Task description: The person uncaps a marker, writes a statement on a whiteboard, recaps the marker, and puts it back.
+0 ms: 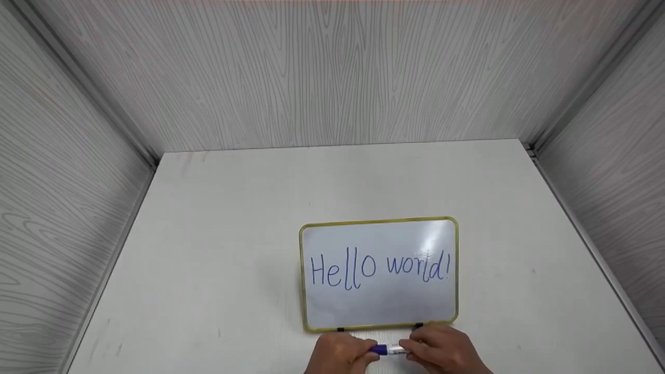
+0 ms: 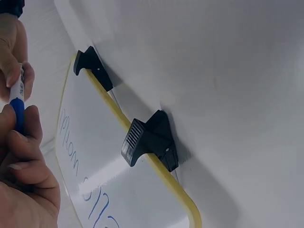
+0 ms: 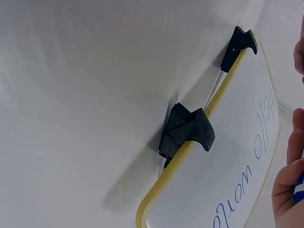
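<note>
Both hands hold a whiteboard marker [image 1: 396, 349] level in front of the board's lower edge. My left hand [image 1: 340, 353] pinches its blue cap [image 2: 18, 111] between thumb and fingers. The white barrel is gripped by my right hand [image 1: 444, 349], and a blue tail end [image 3: 299, 190] shows against that palm in the right wrist view. Cap and barrel meet end to end between the fingertips. Just beyond the hands, a small whiteboard [image 1: 379, 304] with a yellow frame leans back, reading "Hello world!" in blue.
Black clips [image 2: 151, 140] grip the board's lower frame and prop it on the white table [image 1: 218, 249]. Grey wood-grain panels close in the back [image 1: 332, 72], the left [image 1: 62, 171] and the right [image 1: 613, 171]. Light glares off the board's upper right.
</note>
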`<state>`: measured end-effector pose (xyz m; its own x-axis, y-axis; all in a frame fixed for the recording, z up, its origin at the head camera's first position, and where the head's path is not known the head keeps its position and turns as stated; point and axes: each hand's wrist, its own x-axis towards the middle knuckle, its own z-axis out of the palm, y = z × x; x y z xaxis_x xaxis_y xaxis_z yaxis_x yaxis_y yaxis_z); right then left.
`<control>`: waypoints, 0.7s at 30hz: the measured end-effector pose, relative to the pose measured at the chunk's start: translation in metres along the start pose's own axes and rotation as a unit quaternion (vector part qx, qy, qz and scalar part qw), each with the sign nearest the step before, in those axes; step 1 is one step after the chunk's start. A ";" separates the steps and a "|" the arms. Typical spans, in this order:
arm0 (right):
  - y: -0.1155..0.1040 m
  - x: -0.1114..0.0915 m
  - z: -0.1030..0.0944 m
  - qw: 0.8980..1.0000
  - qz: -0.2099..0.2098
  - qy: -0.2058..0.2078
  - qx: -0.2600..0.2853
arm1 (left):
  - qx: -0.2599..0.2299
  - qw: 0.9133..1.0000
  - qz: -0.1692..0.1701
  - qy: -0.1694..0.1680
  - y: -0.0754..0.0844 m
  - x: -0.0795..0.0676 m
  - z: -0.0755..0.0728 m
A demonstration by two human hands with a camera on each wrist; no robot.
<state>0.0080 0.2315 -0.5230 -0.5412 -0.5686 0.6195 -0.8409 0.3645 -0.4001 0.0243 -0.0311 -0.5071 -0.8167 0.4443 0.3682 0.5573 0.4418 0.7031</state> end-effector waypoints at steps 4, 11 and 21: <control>0.000 0.001 -0.001 1.000 0.002 0.013 -0.008 | -0.014 0.998 -0.059 -0.031 0.006 0.002 -0.004; -0.002 0.001 0.000 0.999 0.005 0.033 -0.041 | -0.010 0.996 -0.079 -0.043 0.009 0.005 -0.005; -0.006 -0.002 0.001 0.999 0.040 0.013 -0.010 | -0.021 0.999 0.009 -0.027 -0.003 0.001 0.001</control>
<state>0.0142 0.2302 -0.5224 -0.6067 -0.5182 0.6028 -0.7944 0.4232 -0.4358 0.0222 -0.0308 -0.5095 -0.7969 0.4937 0.3482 0.5640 0.4013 0.7217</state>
